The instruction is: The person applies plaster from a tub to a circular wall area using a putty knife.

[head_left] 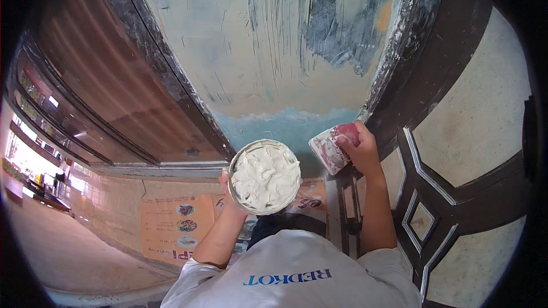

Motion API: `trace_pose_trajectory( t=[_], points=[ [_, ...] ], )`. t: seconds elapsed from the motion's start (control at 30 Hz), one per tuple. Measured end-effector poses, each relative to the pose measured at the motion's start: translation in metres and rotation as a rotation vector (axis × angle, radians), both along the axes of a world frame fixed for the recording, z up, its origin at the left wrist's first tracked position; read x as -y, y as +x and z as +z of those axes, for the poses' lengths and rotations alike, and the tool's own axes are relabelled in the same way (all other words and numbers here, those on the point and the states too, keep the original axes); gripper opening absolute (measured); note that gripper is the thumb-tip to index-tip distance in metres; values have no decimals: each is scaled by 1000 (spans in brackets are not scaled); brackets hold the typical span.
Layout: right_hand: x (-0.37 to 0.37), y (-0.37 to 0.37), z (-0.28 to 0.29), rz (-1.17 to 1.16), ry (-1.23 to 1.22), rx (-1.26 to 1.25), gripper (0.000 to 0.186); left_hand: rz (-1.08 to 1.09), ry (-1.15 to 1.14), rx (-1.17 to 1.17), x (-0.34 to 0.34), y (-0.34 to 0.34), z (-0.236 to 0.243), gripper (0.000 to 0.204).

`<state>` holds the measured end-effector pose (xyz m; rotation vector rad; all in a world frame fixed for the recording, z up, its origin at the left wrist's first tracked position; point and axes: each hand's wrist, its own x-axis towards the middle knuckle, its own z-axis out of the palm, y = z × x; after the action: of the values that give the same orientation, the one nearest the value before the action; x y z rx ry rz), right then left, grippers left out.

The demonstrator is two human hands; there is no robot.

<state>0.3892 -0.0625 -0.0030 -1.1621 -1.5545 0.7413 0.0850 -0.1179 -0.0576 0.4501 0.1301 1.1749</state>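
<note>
My left hand (228, 193) grips the side of a round tub (265, 177) filled with thick white paste, its surface stirred into ridges. To the right, my right hand (361, 147) is closed round a red putty spreader (330, 149) smeared with white paste. The spreader is apart from the tub and close to the lower right of the wall panel (274, 45). That panel is coated in uneven pale cream filler, with dark streaks, a grey-blue patch and a bare blue-green strip along its bottom.
Dark wooden trim (165, 68) borders the panel at left, beside brown glazed panes (108, 74). At right stands a dark frame with pale panels (474, 108) and light-edged mouldings. An orange printed banner (171, 225) lies on the tiled floor (114, 199) below.
</note>
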Motion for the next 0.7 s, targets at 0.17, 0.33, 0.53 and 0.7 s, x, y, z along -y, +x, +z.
trace_pose_trajectory(
  t=[0.17, 0.33, 0.53, 0.7],
  points=[
    [21, -3, 22, -7, 49, 24, 24, 82, 128, -46, -2, 13, 26, 113],
    [30, -13, 33, 27, 58, -87, 24, 160, 129, -59, -5, 18, 32, 117],
    [28, -30, 35, 23, 94, -143, 32, 216, 204, -79, -1, 25, 36, 119],
    [32, -34, 25, 157, 9, -318, 36, 282, 142, -45, 4, 20, 35, 123]
  ],
)
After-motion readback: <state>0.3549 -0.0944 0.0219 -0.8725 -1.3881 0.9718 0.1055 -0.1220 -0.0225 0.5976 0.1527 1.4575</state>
